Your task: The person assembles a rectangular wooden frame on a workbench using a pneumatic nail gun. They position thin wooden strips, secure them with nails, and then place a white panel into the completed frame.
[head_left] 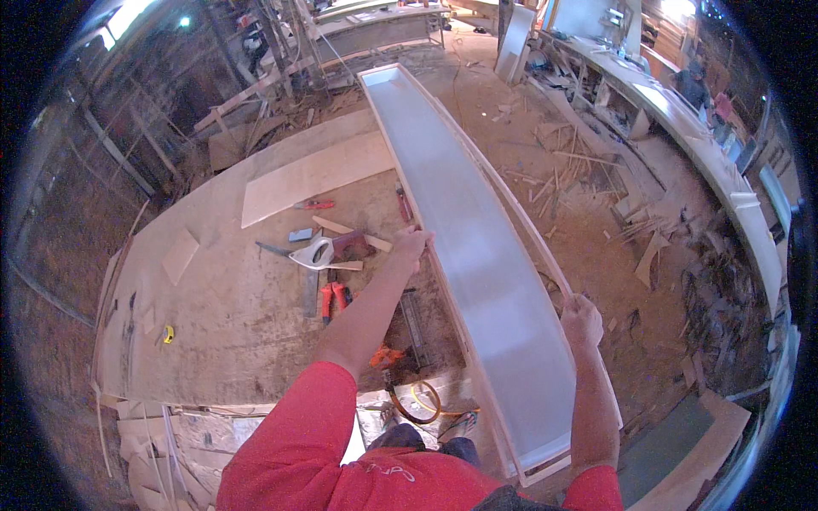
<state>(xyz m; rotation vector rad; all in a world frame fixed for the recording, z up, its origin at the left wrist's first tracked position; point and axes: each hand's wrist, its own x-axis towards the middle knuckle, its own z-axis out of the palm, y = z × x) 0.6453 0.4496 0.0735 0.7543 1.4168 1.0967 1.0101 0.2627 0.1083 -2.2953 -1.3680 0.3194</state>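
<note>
A long, shallow wooden box [477, 230] with a pale, shiny inner panel lies across the right side of the worktable, its far end pointing away from me. My left hand [413, 245] is closed on the box's left edge, about midway along. On the other side, my right hand [582, 319] is closed around a long thin wooden strip [511, 203] that runs beside the box's right edge. A narrow gap shows between strip and box farther up. Left of the box lie a white-handled saw [313, 254], red-handled pliers [334, 298] and a blue block [300, 235].
The worktable [239, 341] also bears a plywood board [315, 179], a yellow tape measure [169, 335] and an orange tool [388, 358] with a hose [417, 419] near my body. Wood scraps [562, 162] litter the floor at right, before a long workbench [673, 111].
</note>
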